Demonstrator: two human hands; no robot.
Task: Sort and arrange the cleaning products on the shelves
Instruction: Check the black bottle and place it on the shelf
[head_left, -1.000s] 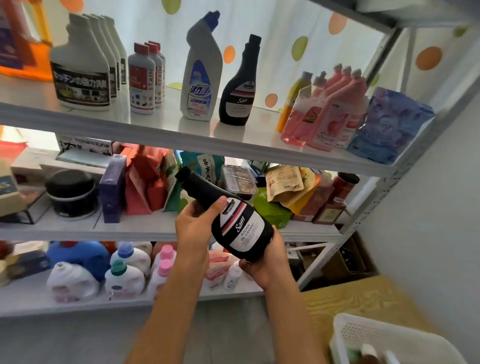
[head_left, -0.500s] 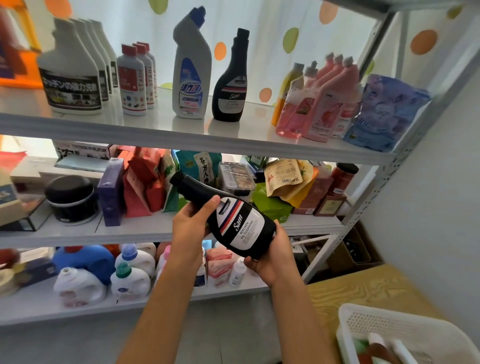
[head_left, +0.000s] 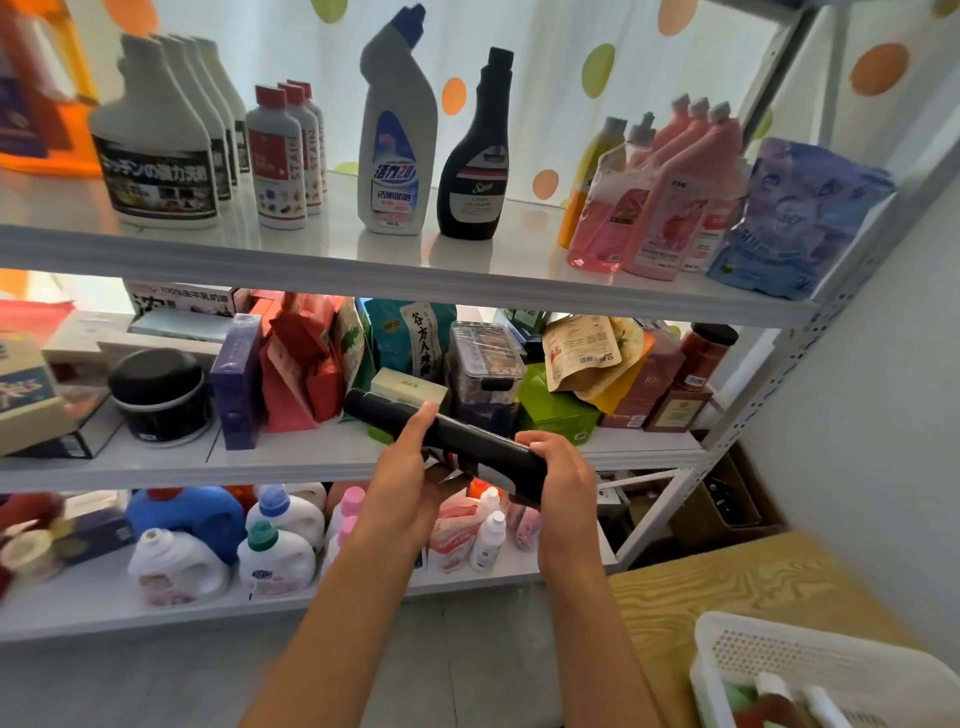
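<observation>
Black cleaner bottle (head_left: 457, 447) held in both hands before the middle shelf (head_left: 291, 457).

From left to right: the left hand (head_left: 410, 478) wraps the neck end, thumb over the top; the bottle's long axis runs nearly level, cap up-left, base down-right; the right hand (head_left: 561, 478) cups and grips the base. A matching black bottle (head_left: 475, 156) stands upright on the top shelf (head_left: 363, 260), above the hands and slightly right. The placement likely requires raising the held bottle and turning it upright.

I faced a grey metal shelving rack (head_left: 748, 410), backlit through a white curtain with orange and green dots (head_left: 571, 78); a pale wall (head_left: 883, 415) stood right.
</observation>
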